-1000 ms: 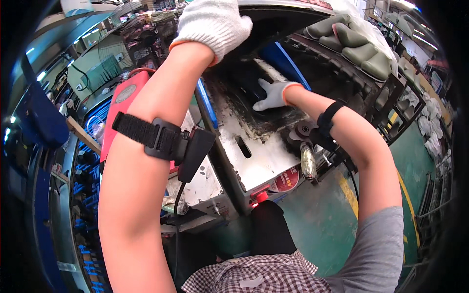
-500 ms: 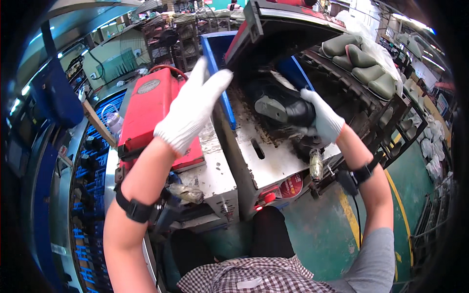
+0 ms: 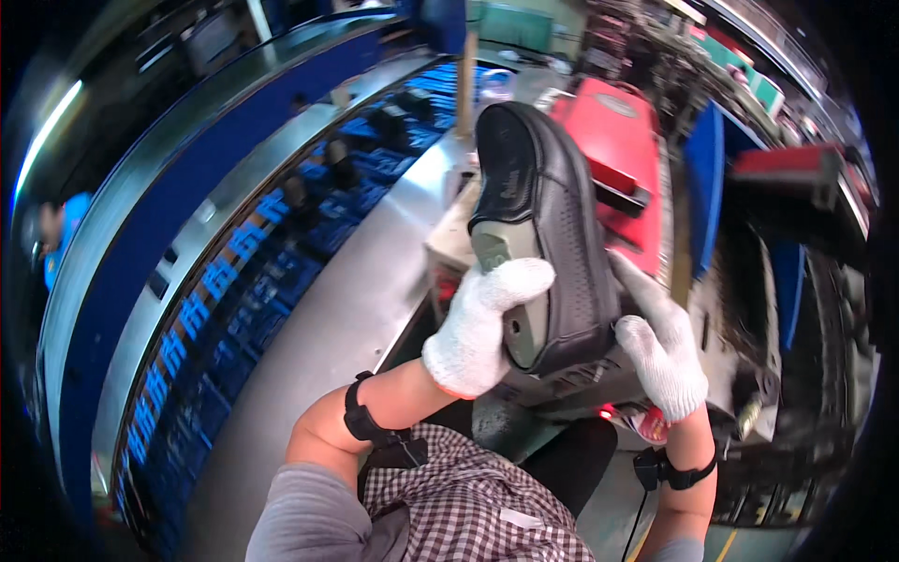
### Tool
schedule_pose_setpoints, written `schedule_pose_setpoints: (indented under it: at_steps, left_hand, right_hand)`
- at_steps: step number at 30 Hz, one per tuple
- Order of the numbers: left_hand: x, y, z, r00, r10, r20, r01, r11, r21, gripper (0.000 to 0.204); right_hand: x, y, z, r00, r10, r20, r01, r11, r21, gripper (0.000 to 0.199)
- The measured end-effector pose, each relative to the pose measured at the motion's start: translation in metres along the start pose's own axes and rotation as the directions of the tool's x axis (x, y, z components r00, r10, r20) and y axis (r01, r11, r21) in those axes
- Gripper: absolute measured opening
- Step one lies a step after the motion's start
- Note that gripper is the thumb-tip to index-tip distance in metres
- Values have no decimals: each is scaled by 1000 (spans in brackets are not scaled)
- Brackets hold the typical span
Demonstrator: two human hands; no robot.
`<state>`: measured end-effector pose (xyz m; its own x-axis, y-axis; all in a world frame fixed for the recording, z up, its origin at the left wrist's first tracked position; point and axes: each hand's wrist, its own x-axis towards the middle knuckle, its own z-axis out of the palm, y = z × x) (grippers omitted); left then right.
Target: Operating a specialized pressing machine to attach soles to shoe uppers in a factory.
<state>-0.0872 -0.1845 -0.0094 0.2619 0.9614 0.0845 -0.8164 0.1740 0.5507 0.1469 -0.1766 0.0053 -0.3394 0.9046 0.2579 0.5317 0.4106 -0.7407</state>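
Note:
I hold a black leather shoe [image 3: 571, 225] in front of me, toe upward, with stitching along its side. A grey-green shoe last [image 3: 524, 323] with a round hole shows in it. My left hand [image 3: 482, 323], in a white knit glove, is closed on the heel half, thumb lying across the last and its other fingers mostly hidden. Beside the shoe's right side is my right hand [image 3: 665, 342], also gloved, thumb and forefinger apart. Its fingertips are at the shoe's edge; whether they press on it I cannot tell.
Behind the shoe stands a red machine housing [image 3: 613, 131]. Farther right is a machine with blue side panels [image 3: 707, 192] and a raised red-and-black lid [image 3: 796, 169]. On my left run a metal ledge [image 3: 309, 351] and a rack of blue parts [image 3: 225, 267]. Another person [image 3: 66, 234] is at the far left.
The view has swung left. The shoe has come out from under the machine's lid, from my right hand into my left. My left hand has closed on it; the right has loosened.

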Motion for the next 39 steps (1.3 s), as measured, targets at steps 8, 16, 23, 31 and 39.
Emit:
schedule_pose_setpoints:
  at_steps: [8,16,23,31,39]
  left_hand:
    - [-14,117,-188,684,344,-643,-155,930,333,23]
    - [-22,256,-410,267,654,-708,173,690,703,31]
    - [-49,349,-483,229,818,-528,591,314,743,58]
    - [-6,303,-476,243,873,-423,845,23,534,70]
    - [-39,279,-432,305,864,-401,842,-47,538,79]
  right_hand:
    - [29,48,53,948,-249,-201,86,803,-589,50]
    - [32,53,61,945,-224,-237,78,861,-502,46]
    - [29,55,60,952,-175,-251,39,883,-467,43]
    - [29,53,62,949,-153,-277,-4,870,-493,45]
    - [45,29,59,981,63,-184,-126,927,-354,61]
